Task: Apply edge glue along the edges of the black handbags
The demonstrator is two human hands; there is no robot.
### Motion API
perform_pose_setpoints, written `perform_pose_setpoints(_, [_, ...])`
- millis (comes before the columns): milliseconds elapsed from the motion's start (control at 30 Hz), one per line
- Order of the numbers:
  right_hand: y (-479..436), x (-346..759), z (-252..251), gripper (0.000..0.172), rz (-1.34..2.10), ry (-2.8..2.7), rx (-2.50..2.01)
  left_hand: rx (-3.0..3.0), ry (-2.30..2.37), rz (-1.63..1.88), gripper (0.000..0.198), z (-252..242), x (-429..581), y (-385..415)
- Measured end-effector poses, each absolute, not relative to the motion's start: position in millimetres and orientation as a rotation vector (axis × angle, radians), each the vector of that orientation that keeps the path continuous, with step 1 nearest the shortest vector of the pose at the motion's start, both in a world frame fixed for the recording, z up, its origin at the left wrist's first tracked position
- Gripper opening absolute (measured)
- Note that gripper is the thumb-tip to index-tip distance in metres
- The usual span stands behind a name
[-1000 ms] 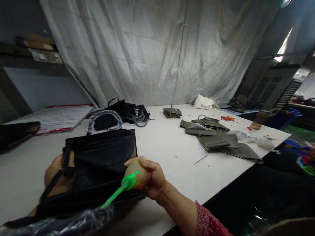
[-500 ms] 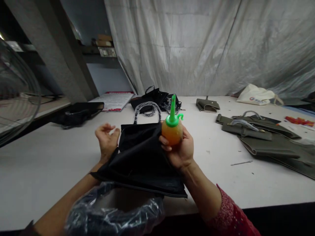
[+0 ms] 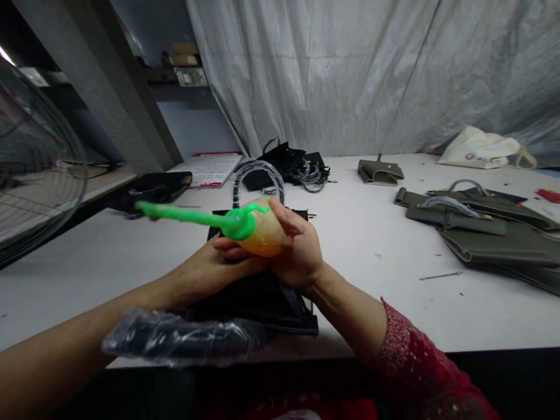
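My right hand [image 3: 301, 248] is wrapped round a squeeze bottle [image 3: 266, 236] of orange-yellow liquid. Its long green nozzle [image 3: 184, 214] points left, the bottle tipped nearly level above a black bag [image 3: 258, 297]. My left hand [image 3: 214, 268] lies over the bag just below the bottle, its thumb reaching towards my right hand. The bottle and bag hide its other fingers, so its grip does not show. One plastic-wrapped handle [image 3: 258, 169] rises at the bag's far side, and another wrapped handle [image 3: 184, 338] hangs at the near side.
More black bags [image 3: 284, 163] lie at the back of the white table [image 3: 363, 309]. Olive bag pieces [image 3: 494, 239] are piled at right, near a small olive pouch [image 3: 380, 171] and a white cloth bag [image 3: 479, 149]. A wire fan [image 3: 44, 157] stands at left.
The bottle has gone from upright to tipped over, nozzle now pointing left, and has moved left. My left hand has moved right, from beside the bag to over it.
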State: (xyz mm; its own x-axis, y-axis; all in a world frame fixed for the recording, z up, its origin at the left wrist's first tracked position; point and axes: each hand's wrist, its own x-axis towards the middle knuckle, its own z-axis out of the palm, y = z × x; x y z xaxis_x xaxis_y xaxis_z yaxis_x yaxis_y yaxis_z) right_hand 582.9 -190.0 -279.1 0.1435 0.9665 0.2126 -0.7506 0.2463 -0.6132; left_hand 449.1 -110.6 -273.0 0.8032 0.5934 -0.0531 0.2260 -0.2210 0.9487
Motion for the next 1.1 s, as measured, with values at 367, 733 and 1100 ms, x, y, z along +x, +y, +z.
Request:
perform_pose_setpoints(367, [-208,618,-265,0.026,1.233,-0.803,-0.463,1.571,0.814,0.404,0.057,-274,445,-113])
perform_pose_setpoints(733, [-208,638,-266,0.034,1.236,-0.8,-0.484,2.249,0.794,0.46,0.046,-273,444,-81])
perform_pose_setpoints(1100, [-239,657,-297,0.021,0.857,-0.378,-0.64,2.344,0.87,0.584,0.066,-282,443,-65])
